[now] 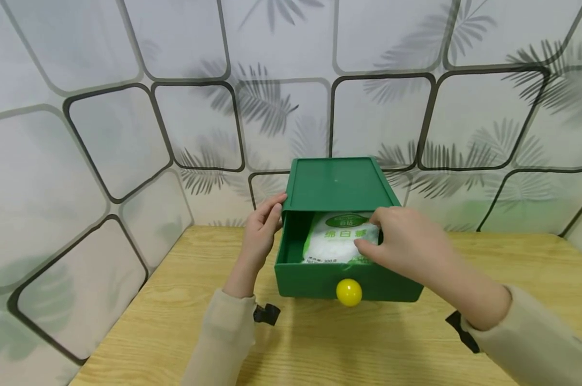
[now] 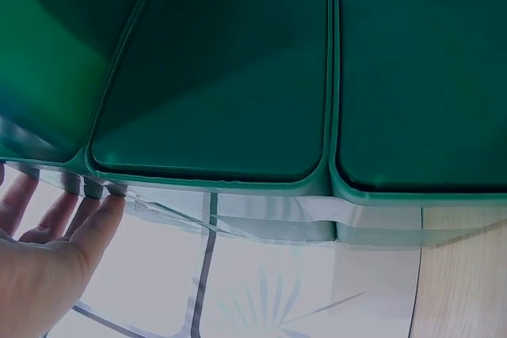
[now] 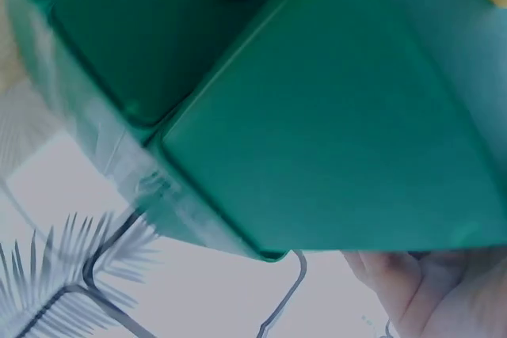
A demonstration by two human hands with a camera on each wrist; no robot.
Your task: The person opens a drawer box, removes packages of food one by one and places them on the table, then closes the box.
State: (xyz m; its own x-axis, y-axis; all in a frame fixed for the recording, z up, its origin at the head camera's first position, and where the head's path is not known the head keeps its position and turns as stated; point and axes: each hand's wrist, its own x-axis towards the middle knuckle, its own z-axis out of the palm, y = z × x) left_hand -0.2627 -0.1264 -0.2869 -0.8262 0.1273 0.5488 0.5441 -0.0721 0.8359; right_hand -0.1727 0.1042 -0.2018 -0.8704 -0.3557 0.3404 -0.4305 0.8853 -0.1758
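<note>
A green drawer cabinet (image 1: 339,185) stands on the table with its top drawer (image 1: 315,280) pulled out; a round yellow knob (image 1: 349,292) sits on that drawer's front. Inside lies a white and green bag of white sugar (image 1: 336,244), its upper end close under the cabinet's top edge. My right hand (image 1: 407,241) reaches over the drawer's right side and grips the bag at its right edge, thumb across the front; the other fingertips are hidden. My left hand (image 1: 262,230) rests with extended fingers against the cabinet's left side, as the left wrist view also shows.
Below the pulled-out drawer, the left wrist view shows closed green drawers (image 2: 214,77) with yellow knobs. The wooden table (image 1: 175,300) spreads around the cabinet. Behind it hangs a pale backdrop (image 1: 281,48) with leaf prints and dark outlines. Black straps circle both wrists.
</note>
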